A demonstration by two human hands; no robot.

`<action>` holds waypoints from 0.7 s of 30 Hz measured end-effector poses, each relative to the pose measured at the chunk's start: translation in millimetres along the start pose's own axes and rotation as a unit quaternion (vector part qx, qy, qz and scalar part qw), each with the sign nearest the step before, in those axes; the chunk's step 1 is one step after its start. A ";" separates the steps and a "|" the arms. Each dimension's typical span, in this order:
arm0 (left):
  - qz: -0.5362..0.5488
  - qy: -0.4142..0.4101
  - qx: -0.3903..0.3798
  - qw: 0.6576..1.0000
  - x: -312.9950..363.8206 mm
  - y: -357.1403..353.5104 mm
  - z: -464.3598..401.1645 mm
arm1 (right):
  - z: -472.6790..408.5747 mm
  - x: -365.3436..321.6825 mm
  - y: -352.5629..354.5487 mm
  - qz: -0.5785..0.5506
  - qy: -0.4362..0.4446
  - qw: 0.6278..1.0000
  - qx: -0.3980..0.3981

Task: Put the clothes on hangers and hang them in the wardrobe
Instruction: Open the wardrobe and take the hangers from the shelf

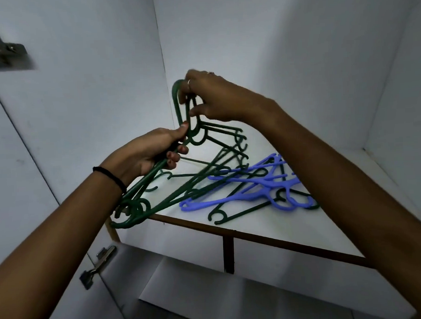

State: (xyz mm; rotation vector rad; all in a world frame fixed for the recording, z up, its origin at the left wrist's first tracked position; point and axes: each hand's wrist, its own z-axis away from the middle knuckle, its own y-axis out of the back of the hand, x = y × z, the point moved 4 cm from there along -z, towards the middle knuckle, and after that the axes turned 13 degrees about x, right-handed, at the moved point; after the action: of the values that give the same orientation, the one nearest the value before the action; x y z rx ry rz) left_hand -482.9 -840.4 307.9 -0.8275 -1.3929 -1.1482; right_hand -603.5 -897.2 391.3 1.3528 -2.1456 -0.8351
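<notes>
Bare forearms — a black band (110, 178) on the left wrist, a silver ring (188, 82) on the right fingers.

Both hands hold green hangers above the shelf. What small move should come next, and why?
Probably pull one hook free with the right hand, since its fingers pinch the hooks of the green hangers while the left hand grips the bunch.

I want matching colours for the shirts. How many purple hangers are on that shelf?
2, as far as shows: both purple hangers lie overlapped on the shelf, right of the green bundle that both hands hold. The tangle may hide more.
</notes>
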 end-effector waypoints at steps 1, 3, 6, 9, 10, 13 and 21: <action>-0.012 -0.020 0.026 0.999 1.5 5.5 -0.9 | 4.4 1.0 -0.4 -0.007 0.005 0.999 0.043; -0.039 -0.061 0.078 0.994 4.5 18.3 -0.9 | 23.1 8.7 -0.7 -0.022 0.000 0.994 0.106; -0.072 -0.093 0.115 0.986 5.2 36.3 0.5 | 69.1 47.5 -14.2 0.010 -0.115 0.992 0.056; -0.108 -0.095 0.136 0.980 1.3 46.7 -0.8 | 144.8 104.2 -44.7 0.101 -0.276 0.937 -0.186; -0.111 -0.092 0.140 0.979 -0.5 47.6 -1.5 | 170.1 116.2 -54.4 0.109 -0.305 0.913 -0.248; -0.105 -0.078 0.146 0.981 -6.4 45.1 -5.2 | 221.0 124.0 -72.0 0.053 -0.375 0.865 -0.329; -0.125 -0.066 0.130 0.981 -15.5 28.4 -17.9 | 226.1 106.8 -91.8 0.069 -0.315 0.884 -0.337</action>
State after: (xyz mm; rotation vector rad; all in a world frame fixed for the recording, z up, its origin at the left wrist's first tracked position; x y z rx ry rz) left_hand -448.2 -847.4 296.8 -0.5611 -1.7535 -1.0820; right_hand -739.4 -969.4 173.9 0.5958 -2.0027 -1.9321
